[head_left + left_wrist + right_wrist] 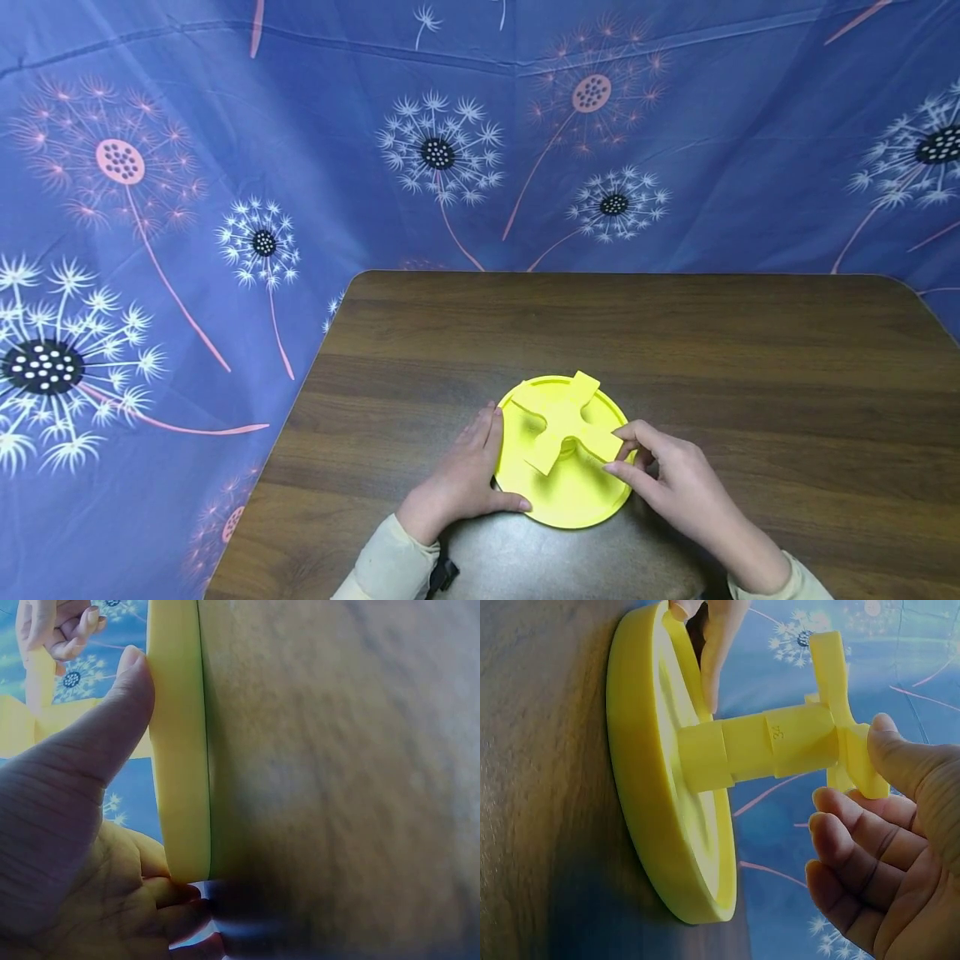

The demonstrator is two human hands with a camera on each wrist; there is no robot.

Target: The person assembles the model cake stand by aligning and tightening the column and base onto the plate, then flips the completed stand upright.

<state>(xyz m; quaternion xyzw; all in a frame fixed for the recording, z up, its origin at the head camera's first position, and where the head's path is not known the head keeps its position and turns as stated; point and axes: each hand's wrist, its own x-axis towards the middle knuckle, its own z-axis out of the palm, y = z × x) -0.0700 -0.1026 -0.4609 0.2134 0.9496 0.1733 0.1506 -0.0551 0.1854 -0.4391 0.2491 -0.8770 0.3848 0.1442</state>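
Observation:
A yellow round base with a raised rim lies flat on the table. From its middle rises a stepped yellow post, topped by a yellow four-armed cross piece. My left hand holds the base at its left edge, thumb on the near rim and fingers spread along the far side. With thumb and forefinger, my right hand pinches the right arm of the cross. Its other fingers curl loosely beneath that arm. Seen from the right wrist, the cross sits at the post's upper end.
The brown wood-grain table extends to the back and both sides. Behind it and at its left hangs a blue cloth with a dandelion print. A small black buckle shows beside the left sleeve.

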